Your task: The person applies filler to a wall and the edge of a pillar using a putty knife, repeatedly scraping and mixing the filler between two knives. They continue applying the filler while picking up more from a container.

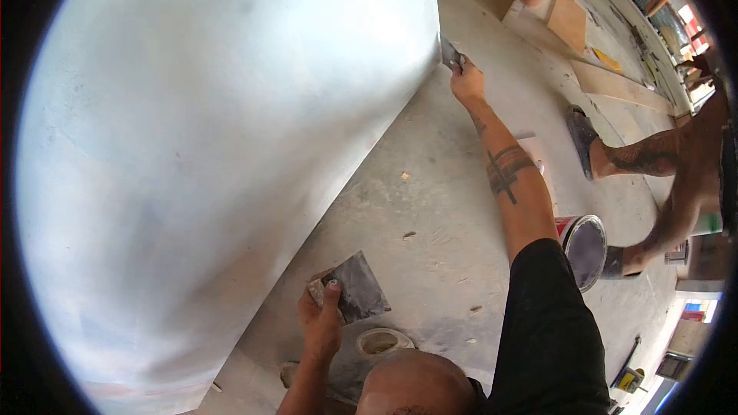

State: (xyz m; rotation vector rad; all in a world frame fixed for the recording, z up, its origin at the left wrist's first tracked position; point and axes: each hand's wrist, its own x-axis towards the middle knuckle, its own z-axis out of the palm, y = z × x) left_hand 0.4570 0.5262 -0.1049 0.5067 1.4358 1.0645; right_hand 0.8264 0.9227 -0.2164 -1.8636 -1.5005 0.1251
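My right hand [466,81] is stretched out far ahead and holds a small putty knife [450,54]. Its blade touches the far edge of a large white wall panel [215,131] that fills the left of the view. Close to me, my left hand [321,323] grips a wide grey spackle blade [358,286] by its handle, just off the panel's lower edge. My right arm has a black sleeve and a dark forearm tattoo.
An open paint can [584,250] with a red label stands on the dusty concrete floor [430,200]. A round tub [378,342] sits below my left hand. Another person's tattooed legs [653,157] stand at right. Boards [615,84] lie beyond.
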